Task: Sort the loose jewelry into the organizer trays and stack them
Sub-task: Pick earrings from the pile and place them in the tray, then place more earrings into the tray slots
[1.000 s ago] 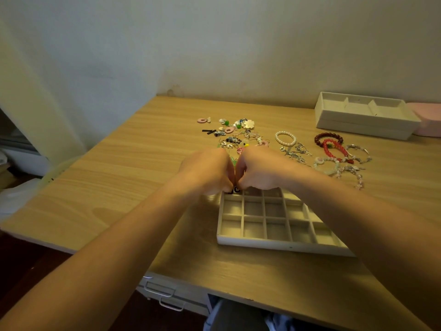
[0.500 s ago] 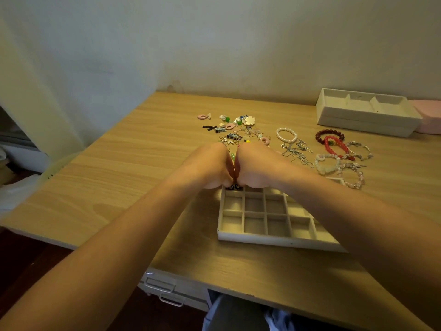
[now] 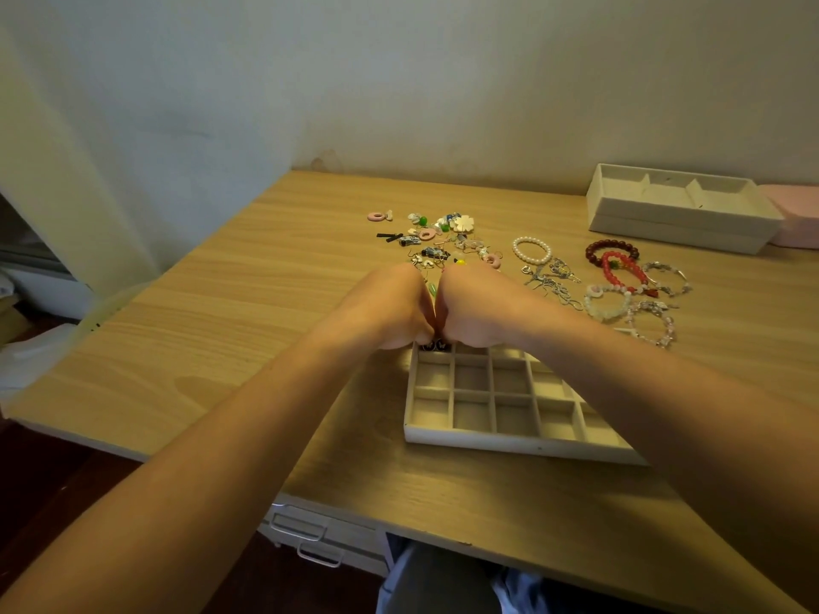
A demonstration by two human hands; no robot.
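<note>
- The left hand (image 3: 390, 308) and the right hand (image 3: 476, 308) are both curled tight, backs up, knuckles pressed together at the middle.
- Their fingertips meet below the knuckles and pinch a small dark-and-white piece (image 3: 434, 346); it is too small to tell what it is.
- That piece sits at the far left corner compartment of the grid tray (image 3: 509, 445); whether it touches the compartment floor cannot be told.
- The grid tray lies flat on the desk (image 3: 212, 330) with its long axis running left to right, roughly along the desk's near edge. Its short left side points away toward the wall. The right forearm covers its right end.
- Just beyond the hands lies a loose pile of small charms and earrings (image 3: 436, 245), with a white flower (image 3: 463, 222) at its far side and a pink ring charm (image 3: 377, 216) off to the left.
- Right of the pile lie a pearl bracelet (image 3: 532, 251), tangled silver chains (image 3: 554, 279), a dark red bead bracelet (image 3: 612, 249), a bright red bracelet (image 3: 622, 270) and pale bead bracelets (image 3: 607, 303).
- At the far right stands a stack of deeper trays (image 3: 673, 228), long axis also left to right, with a pink object (image 3: 797, 214) touching its right end.
</note>
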